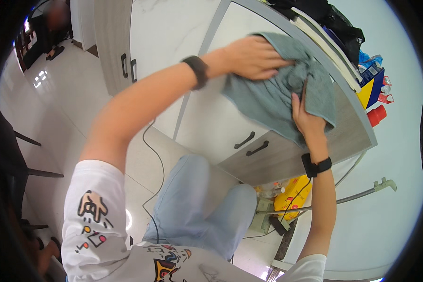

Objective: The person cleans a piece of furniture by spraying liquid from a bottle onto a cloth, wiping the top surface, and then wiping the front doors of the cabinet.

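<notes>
A grey-green cloth (264, 100) hangs, partly bunched, in front of the upper part of a low cabinet. My left hand (257, 58), slightly blurred, is on the cloth's upper left part, fingers pointing right and the cloth gathered at the fingertips. Lower on the right, my right hand (307, 118) holds the cloth, thumb in view and the other fingers partly hidden by a fold. Behind the cloth are a white cabinet door (211, 112) and a grey wood-grain door (285, 155), each with a black handle. Whether the cloth touches the doors is unclear.
On the cabinet top lie black plastic bags (342, 35), a blue-and-yellow box (372, 86) and a red cap (377, 115). A yellow package (292, 195) and a metal pole (349, 199) are below right. A thin cable (163, 169) crosses the floor. Another person (53, 28) is far left.
</notes>
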Demonstrator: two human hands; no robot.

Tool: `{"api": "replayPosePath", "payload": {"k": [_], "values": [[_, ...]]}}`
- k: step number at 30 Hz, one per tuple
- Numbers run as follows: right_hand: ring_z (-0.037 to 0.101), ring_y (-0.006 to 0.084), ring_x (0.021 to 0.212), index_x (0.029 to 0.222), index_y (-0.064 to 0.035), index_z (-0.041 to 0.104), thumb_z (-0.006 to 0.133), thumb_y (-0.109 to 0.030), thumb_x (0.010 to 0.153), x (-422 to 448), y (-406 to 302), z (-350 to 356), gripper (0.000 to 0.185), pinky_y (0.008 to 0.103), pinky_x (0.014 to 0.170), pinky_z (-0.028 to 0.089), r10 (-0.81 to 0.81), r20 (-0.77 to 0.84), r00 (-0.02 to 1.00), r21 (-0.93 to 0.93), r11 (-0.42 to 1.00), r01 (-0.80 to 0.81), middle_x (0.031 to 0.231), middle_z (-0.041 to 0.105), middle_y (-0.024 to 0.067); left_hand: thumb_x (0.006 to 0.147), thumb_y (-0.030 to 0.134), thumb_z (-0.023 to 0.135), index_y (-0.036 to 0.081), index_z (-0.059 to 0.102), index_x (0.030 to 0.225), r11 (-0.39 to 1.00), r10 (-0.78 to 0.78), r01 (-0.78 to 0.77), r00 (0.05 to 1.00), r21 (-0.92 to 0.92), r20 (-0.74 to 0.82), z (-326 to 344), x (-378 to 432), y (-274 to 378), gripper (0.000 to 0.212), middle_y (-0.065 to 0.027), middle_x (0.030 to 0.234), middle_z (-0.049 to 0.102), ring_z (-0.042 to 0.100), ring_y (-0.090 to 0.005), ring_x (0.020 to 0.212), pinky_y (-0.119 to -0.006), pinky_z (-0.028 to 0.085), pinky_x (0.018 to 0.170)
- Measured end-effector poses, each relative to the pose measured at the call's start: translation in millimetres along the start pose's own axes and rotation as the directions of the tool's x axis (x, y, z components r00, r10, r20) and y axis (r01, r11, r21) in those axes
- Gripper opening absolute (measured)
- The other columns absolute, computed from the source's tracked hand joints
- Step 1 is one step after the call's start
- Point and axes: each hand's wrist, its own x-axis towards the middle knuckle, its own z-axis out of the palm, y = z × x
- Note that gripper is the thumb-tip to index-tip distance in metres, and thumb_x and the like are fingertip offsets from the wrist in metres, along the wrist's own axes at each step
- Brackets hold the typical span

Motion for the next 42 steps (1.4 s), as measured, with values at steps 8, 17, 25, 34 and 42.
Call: {"api": "replayPosePath", "payload": {"k": [8, 17, 25, 34, 42], "values": [[0.038, 0.0375, 0.126, 0.139, -0.0118, 0.036, 0.047, -0.043, 0.089, 52.5, -73.9, 26.2, 0.060, 0.0454, 0.105, 0.027, 0.055, -0.056, 0.997, 0.203, 0.978, -0.043, 0.137, 0.041, 0.0184, 0.086, 0.032, 0.050, 0.009, 0.049, 0.128, 0.970, -0.145, 0.147, 0.989, 0.193, -0.023, -31.7, -76.4, -43.3, 0.048, -0.0123, 0.111, 0.057, 0.054, -0.0279, 0.100, -0.037, 0.041, 0.086], [0.043, 0.0314, 0.122, 0.128, -0.0057, 0.048, 0.046, -0.027, 0.089, 31.1, -104.9, 40.6, 0.045, 0.0395, 0.105, 0.030, -0.180, 0.119, 0.976, 0.535, 0.840, 0.089, 0.133, 0.047, 0.0142, 0.081, 0.026, 0.053, -0.001, 0.051, 0.116, 0.980, -0.188, 0.140, 0.884, 0.141, 0.428, -14.5, -135.4, 17.9, 0.044, -0.0144, 0.095, 0.058, 0.054, -0.0294, 0.087, -0.040, 0.042, 0.075], [0.046, 0.0306, 0.119, 0.127, -0.0053, 0.048, 0.047, -0.020, 0.086, 25.4, -96.6, 36.7, 0.044, 0.0391, 0.104, 0.032, -0.193, 0.169, 0.967, 0.555, 0.829, 0.069, 0.129, 0.049, 0.0151, 0.071, 0.024, 0.060, -0.009, 0.045, 0.121, 0.980, -0.179, 0.125, 0.890, 0.153, 0.420, -34.7, -94.6, 31.3, 0.062, -0.0248, 0.115, 0.050, 0.049, -0.0374, 0.104, -0.048, 0.041, 0.086], [0.052, 0.0313, 0.107, 0.116, -0.0106, 0.057, 0.057, -0.025, 0.079, 27.1, -47.8, 10.8, 0.040, 0.0412, 0.093, 0.041, 0.257, -0.132, 0.957, 0.442, 0.880, -0.175, 0.115, 0.058, 0.0105, 0.072, 0.026, 0.056, -0.009, 0.050, 0.113, 0.891, -0.417, 0.419, 0.908, 0.174, -0.049, 13.0, -12.5, 26.1, 0.055, -0.0261, 0.109, 0.052, 0.050, -0.0415, 0.098, -0.052, 0.036, 0.087], [0.057, 0.0307, 0.098, 0.107, -0.0066, 0.060, 0.057, -0.019, 0.076, 27.1, -48.3, 34.7, 0.033, 0.0416, 0.089, 0.043, 0.238, -0.360, 0.902, 0.550, 0.835, -0.001, 0.105, 0.061, 0.0129, 0.079, 0.019, 0.050, -0.006, 0.052, 0.115, 0.951, -0.248, 0.269, 0.959, 0.153, -0.138, 13.8, -35.9, 16.6, 0.043, -0.0292, 0.115, 0.049, 0.046, -0.0462, 0.104, -0.050, 0.035, 0.090]]}}
